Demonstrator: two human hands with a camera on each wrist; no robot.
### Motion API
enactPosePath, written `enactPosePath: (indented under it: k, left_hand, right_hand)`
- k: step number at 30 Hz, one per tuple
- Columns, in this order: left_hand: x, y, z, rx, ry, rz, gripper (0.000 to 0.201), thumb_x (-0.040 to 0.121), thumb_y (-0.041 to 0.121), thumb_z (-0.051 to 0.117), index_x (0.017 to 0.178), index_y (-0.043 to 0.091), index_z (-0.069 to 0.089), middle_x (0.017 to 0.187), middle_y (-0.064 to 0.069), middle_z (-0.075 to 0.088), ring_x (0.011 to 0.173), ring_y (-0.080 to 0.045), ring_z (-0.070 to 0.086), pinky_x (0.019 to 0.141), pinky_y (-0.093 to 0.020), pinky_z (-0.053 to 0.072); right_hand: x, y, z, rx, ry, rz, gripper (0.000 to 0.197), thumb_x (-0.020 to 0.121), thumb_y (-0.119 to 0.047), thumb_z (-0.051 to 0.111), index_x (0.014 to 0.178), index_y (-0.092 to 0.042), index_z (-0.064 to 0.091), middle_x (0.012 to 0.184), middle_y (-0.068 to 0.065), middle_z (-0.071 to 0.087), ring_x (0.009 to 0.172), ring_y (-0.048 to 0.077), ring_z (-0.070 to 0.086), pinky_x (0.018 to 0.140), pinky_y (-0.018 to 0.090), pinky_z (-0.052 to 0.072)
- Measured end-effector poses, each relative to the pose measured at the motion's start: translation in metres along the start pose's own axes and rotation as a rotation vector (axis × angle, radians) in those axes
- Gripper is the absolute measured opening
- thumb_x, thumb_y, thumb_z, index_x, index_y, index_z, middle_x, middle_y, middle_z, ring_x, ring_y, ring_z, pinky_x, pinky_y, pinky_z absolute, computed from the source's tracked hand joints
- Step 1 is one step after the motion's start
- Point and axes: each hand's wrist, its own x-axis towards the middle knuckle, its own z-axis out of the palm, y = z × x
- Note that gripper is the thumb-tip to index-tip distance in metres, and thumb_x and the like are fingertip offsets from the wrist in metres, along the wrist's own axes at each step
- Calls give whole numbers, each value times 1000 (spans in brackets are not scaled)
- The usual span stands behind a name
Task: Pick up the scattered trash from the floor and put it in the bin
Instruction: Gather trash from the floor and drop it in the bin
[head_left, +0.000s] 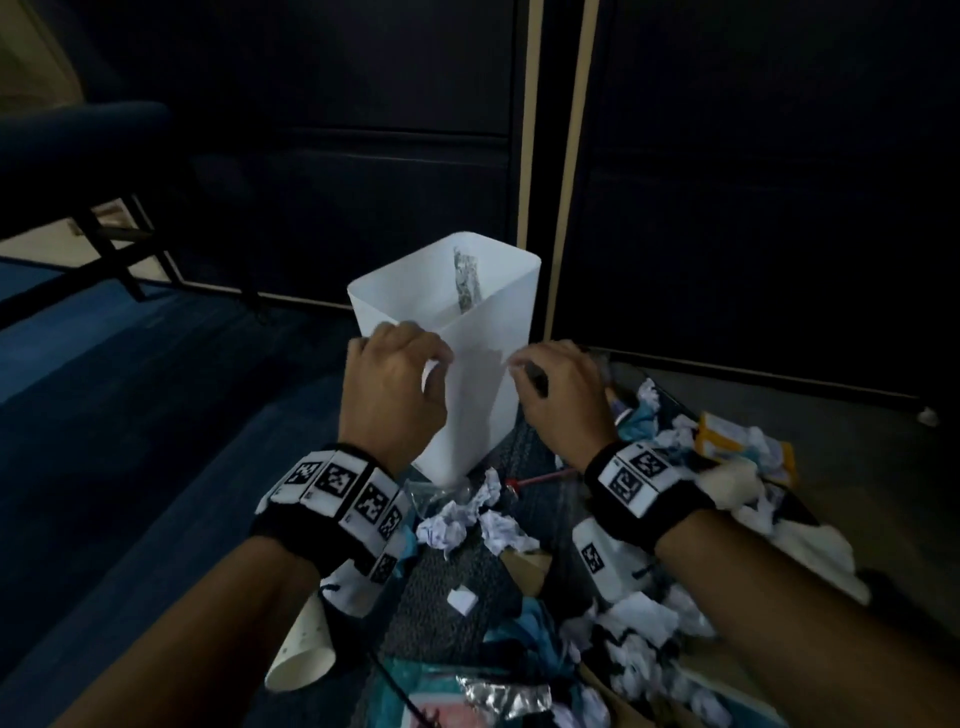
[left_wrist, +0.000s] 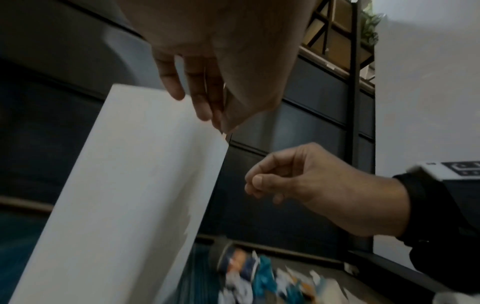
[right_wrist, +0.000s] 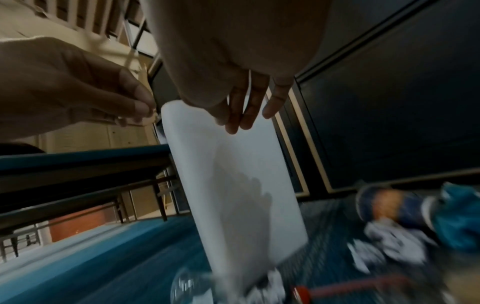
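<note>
Fingers (left_wrist: 200, 96) of my left hand (head_left: 392, 384): loosely curled, hovering at the near rim of the bin (head_left: 483, 374), holding nothing that I can make out; the left wrist view shows bare fingertips just at the bin's top edge.

Fingers (right_wrist: 239, 115) of my right hand (head_left: 563, 395): drawn together by the bin's right edge. A dark patch shows under the thumb in the head view, but I cannot tell whether it is a scrap or shadow.

Bin: white, upright on the floor (head_left: 156, 415) against dark cabinet doors (head_left: 753, 208), placed next to the litter so each carry is short. One silvery wrapper (head_left: 466, 280) leans inside.

Scattered trash (head_left: 597, 597): crumpled paper (head_left: 457, 519), teal scraps, a paper cup (head_left: 306, 660) on its side, a red-tipped stick (head_left: 540, 479), all on the floor right of and nearer than the bin.

Judgement: both hands sit at the mouth, as for a drop; most of the job remains.
</note>
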Motion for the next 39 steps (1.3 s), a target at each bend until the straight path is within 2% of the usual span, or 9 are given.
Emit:
enactPosePath:
  k: [9,18,22,25,30,33,34,35,39]
  left_hand:
    - [-126,-3,62,-86,-657,-155,10,76,18,55,72,23,63,75,5,64,70,-23,62,58,-33,50]
    - [-185,-13,93,-55,-1007,-224,23,78,18,65,101,25,67,109,2,59,103,-21,58,81,-34,51]
    - [-195,-13,104,-115,-1042,-247,22,81,22,65,102,21,67,115,-1,54,104,-24,56,81,-36,50]
    - [-201,-14,109,-131,-1066,-246,12,79,18,65,90,20,67,109,-1,56,96,-25,61,78,-36,52]
    - [-206,-14,107,-83,-1007,-231,4,82,22,62,80,23,65,98,3,64,89,-20,63,72,-32,50]
    - [-200,-13,99,-43,-976,-211,2,86,26,59,85,25,60,91,0,67,84,-22,64,66,-30,45]
    - [-196,-12,95,-30,-963,-202,1,88,26,58,88,26,58,88,-2,66,83,-23,64,66,-31,46]
    - [-192,-11,92,-33,-937,-190,2,89,23,56,90,25,55,85,-3,65,80,-25,63,66,-33,49]
    - [-167,-4,76,-84,-796,-161,7,89,15,53,90,22,51,73,-3,60,69,-32,58,59,-41,49]
  right_hand:
    - [-126,35,41,19,-419,286,11,90,-12,61,87,-18,70,88,3,69,83,23,62,72,40,53]
    - [-162,42,57,-122,-788,346,18,91,-19,54,86,-16,70,97,8,63,84,30,62,70,41,53]
    - [-162,48,63,-117,-820,390,26,94,-30,56,107,-14,71,113,10,62,100,34,61,83,41,52]
    - [-163,55,68,-68,-774,441,30,94,-32,56,110,-12,70,111,15,60,100,35,60,80,36,48]
    - [-168,65,74,-22,-709,570,29,91,-8,60,119,-8,62,114,16,65,101,33,62,80,38,52]
    - [-168,68,72,6,-670,600,14,84,-8,66,98,-5,68,90,19,70,84,35,66,71,36,57]
    - [-168,68,70,17,-652,595,8,82,-8,66,87,-2,67,81,21,68,78,37,66,56,44,47]
    - [-167,69,66,34,-631,591,9,82,-9,66,81,-1,66,76,21,67,75,37,65,53,35,45]
    - [-155,60,42,133,-501,556,21,91,-16,66,75,-2,72,76,12,71,73,23,67,63,36,53]
